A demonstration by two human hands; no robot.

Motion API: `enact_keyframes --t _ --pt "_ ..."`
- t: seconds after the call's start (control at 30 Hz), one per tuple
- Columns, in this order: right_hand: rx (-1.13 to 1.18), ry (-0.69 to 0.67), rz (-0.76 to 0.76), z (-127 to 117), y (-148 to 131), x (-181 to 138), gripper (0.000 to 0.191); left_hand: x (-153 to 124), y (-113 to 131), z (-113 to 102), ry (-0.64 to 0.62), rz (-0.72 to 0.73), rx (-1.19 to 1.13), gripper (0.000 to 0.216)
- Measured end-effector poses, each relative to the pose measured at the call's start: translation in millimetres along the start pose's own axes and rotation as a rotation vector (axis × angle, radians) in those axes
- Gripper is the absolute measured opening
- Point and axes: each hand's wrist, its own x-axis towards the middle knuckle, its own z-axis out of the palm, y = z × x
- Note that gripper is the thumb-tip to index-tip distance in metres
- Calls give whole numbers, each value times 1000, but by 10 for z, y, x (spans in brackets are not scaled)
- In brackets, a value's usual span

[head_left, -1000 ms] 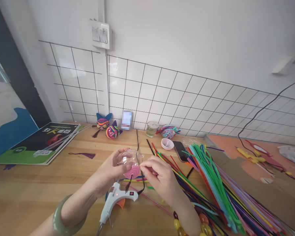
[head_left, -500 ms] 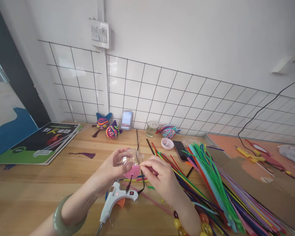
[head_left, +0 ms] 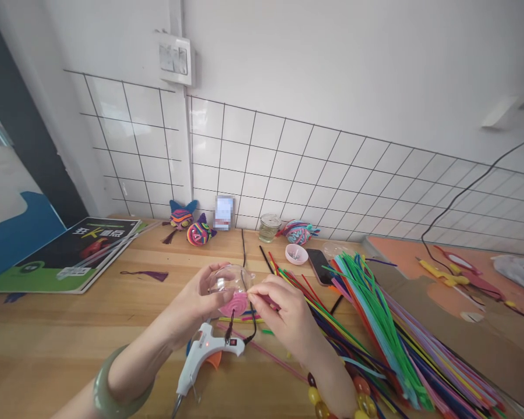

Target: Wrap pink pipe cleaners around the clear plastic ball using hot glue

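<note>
Wooden worktop under a white tiled wall: my left hand cups a clear plastic ball over mid-worktop, my right hand pinches a pink coil against its underside, glue gun just nearer, pipe cleaners fanned out right.

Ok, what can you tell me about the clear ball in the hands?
The clear ball looks like thin transparent plastic, round, with glare on top. It is held above the wooden table, cupped by the left hand. A pink coil of fuzzy stem sits against its lower front, pinched by the right hand. A thin black cord dangles below.
</note>
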Motion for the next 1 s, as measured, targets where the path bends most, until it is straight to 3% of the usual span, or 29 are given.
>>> enact_keyframes --t 1.0 --pt "10 3 17 2 -19 0 15 6 -22 -23 -9 -1 25 63"
